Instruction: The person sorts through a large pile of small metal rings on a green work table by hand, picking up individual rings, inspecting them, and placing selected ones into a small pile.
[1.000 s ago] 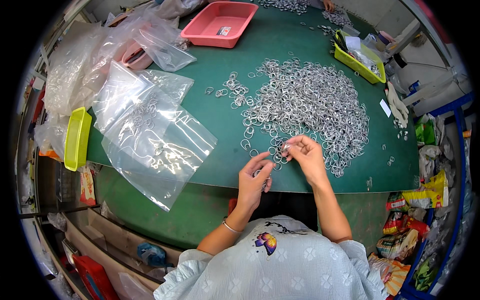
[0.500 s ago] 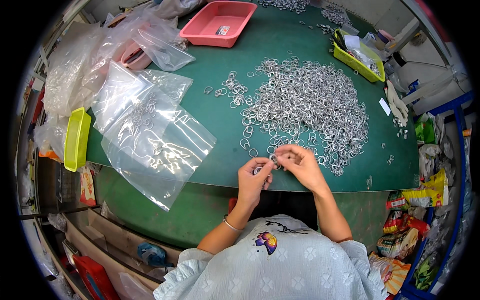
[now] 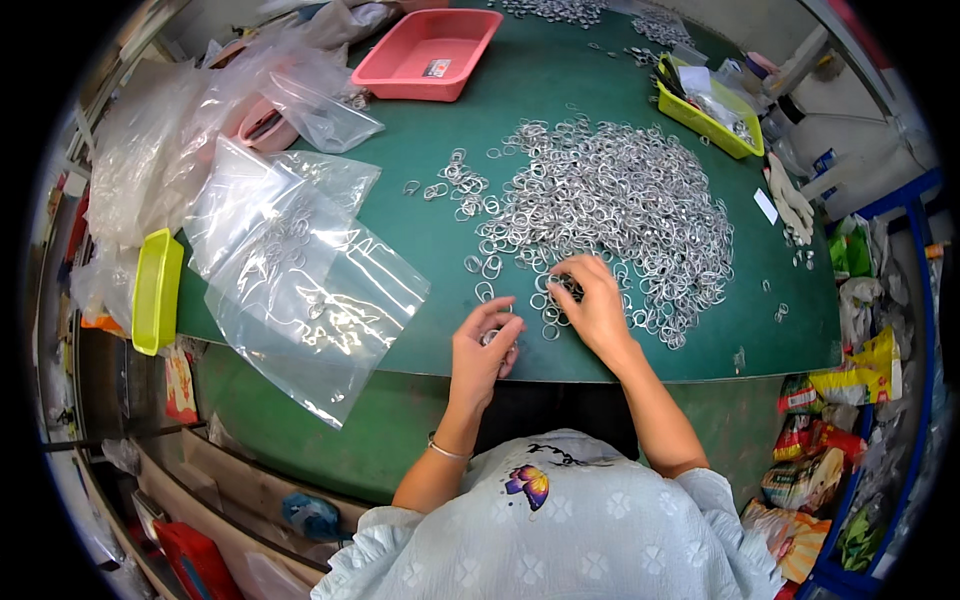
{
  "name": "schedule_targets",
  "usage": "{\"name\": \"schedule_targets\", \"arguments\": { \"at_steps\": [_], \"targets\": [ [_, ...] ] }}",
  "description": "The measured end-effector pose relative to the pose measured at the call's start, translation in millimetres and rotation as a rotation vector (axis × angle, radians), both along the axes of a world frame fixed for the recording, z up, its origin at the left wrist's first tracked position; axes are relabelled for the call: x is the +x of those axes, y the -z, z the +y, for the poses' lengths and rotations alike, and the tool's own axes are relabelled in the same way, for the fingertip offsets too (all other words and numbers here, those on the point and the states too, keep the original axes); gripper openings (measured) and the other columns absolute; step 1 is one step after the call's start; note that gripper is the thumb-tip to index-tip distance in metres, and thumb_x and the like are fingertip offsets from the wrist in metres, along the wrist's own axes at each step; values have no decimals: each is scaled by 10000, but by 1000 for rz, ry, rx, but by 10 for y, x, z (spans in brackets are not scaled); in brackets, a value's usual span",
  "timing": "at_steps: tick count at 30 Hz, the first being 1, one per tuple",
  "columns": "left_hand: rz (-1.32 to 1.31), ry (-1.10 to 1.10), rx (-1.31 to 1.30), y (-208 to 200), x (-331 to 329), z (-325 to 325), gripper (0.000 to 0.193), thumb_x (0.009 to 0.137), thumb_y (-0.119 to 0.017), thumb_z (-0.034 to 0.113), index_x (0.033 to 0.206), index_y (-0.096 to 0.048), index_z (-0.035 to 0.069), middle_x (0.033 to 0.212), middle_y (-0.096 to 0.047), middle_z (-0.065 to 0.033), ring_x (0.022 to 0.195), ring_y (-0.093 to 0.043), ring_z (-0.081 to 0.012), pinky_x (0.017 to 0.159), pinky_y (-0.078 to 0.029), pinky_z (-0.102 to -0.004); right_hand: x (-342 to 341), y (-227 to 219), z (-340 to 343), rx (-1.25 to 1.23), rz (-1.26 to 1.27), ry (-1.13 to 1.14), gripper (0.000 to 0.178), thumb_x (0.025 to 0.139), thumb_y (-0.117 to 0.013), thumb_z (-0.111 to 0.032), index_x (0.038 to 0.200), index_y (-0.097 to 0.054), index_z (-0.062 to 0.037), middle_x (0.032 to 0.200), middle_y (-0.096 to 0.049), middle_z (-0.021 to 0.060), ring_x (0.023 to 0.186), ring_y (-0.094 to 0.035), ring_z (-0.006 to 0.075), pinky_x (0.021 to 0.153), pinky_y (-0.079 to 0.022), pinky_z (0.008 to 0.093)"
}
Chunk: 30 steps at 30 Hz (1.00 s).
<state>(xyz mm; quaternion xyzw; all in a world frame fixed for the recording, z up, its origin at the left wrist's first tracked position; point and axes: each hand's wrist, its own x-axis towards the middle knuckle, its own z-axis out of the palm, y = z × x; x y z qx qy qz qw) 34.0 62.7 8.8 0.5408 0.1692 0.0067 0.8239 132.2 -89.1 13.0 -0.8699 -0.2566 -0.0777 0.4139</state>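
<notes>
A broad heap of small silvery metal rings [image 3: 620, 200] lies on the green tabletop [image 3: 430, 250]. Near the table's front edge, my left hand [image 3: 484, 345] is curled around a few metal rings [image 3: 489, 337], partly hidden by its fingers. My right hand [image 3: 594, 308] is at the heap's near edge, its fingers bent down among the rings. Its thumb and forefinger look apart, with rings showing between them. A few loose rings [image 3: 485, 291] lie between the two hands.
Clear plastic bags [image 3: 330, 300] cover the table's left side, one overhanging the front edge. A pink tray [image 3: 400, 75] stands at the back. Green baskets [image 3: 155, 290] [image 3: 715, 120] sit left and far right. A glove [image 3: 789, 200] lies at the right.
My hands, together half a second ago at a ring, have parted. The right has moved up to the heap's near edge; the left has drawn slightly left, still holding rings.
</notes>
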Motion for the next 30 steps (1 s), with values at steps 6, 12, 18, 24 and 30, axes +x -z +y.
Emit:
{"name": "schedule_targets", "arguments": {
  "at_steps": [6, 12, 18, 24, 30],
  "targets": [
    [236, 147, -871, 91, -62, -241, 370, 937, -484, 286, 1188, -509, 16, 993, -634, -105, 790, -650, -168, 408, -434, -168, -350, -248, -214, 159, 196, -195, 157, 748, -669, -44, 899, -643, -10, 896, -615, 92, 814, -578, 191, 684, -464, 277],
    [266, 245, -671, 7, -133, -437, 210, 896, -538, 137, 1054, -578, 4, 970, -623, -98, 715, -610, -139, 400, -399, -169, -221, -97, -745, -172, -19, 230, 270, 722, -702, -90, 957, -598, -7, 875, -582, 113, 866, -545, 257, 742, -438, 348],
    [295, 270, -750, 39, -151, -534, 190, 889, -558, 118, 1029, -578, -9, 806, -553, -44, 572, -459, -72, 382, -303, -153, -167, 107, -824, 65, 120, 268, 203, 786, -641, -34, 976, -584, 5, 798, -598, 89, 682, -570, 163, 615, -451, 285],
    [306, 283, -711, 41, -177, -556, 219, 904, -546, 169, 1029, -565, -10, 727, -492, -24, 534, -404, -62, 367, -268, -155, -34, 61, -994, 181, 289, 330, 185, 830, -612, -55, 1004, -598, 8, 734, -617, 22, 621, -524, 65, 578, -439, 225],
    [311, 264, -749, -50, -115, -592, 348, 932, -499, 270, 1142, -527, -7, 942, -609, -92, 686, -576, -120, 429, -372, -173, -243, -204, -935, 270, 568, -163, 178, 785, -658, -88, 948, -647, -19, 842, -603, 37, 739, -524, 108, 676, -428, 244]
  ]
}}
